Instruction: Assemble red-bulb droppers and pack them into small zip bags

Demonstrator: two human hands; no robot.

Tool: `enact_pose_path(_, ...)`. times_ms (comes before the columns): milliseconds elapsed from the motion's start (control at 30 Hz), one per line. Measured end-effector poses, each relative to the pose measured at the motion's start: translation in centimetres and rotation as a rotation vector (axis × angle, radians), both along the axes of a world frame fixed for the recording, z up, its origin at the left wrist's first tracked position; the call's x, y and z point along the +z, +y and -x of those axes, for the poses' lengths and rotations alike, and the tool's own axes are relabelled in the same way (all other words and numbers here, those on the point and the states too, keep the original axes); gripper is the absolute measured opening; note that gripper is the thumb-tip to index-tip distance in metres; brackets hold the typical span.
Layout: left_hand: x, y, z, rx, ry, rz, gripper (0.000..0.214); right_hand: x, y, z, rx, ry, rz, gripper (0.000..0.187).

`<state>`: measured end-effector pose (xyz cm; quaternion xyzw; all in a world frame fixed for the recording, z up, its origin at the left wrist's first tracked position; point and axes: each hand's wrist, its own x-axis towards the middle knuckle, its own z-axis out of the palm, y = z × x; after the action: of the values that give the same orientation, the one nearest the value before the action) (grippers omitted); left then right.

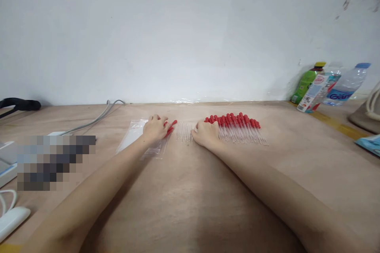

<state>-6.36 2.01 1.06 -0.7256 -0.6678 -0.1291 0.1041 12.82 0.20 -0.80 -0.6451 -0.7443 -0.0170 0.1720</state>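
Note:
My left hand [154,128] rests over the clear plastic bags [130,137], its fingers curled down on the red rubber bulbs [170,129] that show past the fingertips. My right hand [206,133] is closed at the right end of a row of thin glass tubes [184,132], with thumb and fingers pinched at a tube there. Its fingertips are partly hidden. Just right of that hand lies a group of glass droppers [237,130] with red bulbs, side by side with tips toward me.
Bottles, one green [307,83] and one clear [347,85], stand with a carton [317,93] at the back right by the wall. A grey cable [95,120] and a white device [13,221] lie left. A blue packet [369,142] and a bag [366,110] sit far right.

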Motion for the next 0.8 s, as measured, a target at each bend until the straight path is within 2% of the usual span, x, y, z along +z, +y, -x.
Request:
enact_pose_path(100,-0.4,0.9,-0.1,0.014,-0.001,0.098,0.048,0.0,0.6,0.8,-0.021,-0.005,0.037,0.03)
enact_pose_path(267,-1.4,1.4,-0.4,-0.113,-0.074,0.13,0.045,-0.1,0.8,0.9,-0.033,-0.022,0.064,0.027)
enact_pose_path(667,-2.6,-0.7,-4.3,-0.226,-0.136,0.061,0.042,0.0,-0.7,-1.6,-0.019,-0.092,0.061,0.023)
enact_pose_path(800,-1.9,-0.8,-4.5,-0.146,-0.146,0.081,0.045,0.1,-1.5,-2.5,-0.021,-0.11,0.041,0.023)
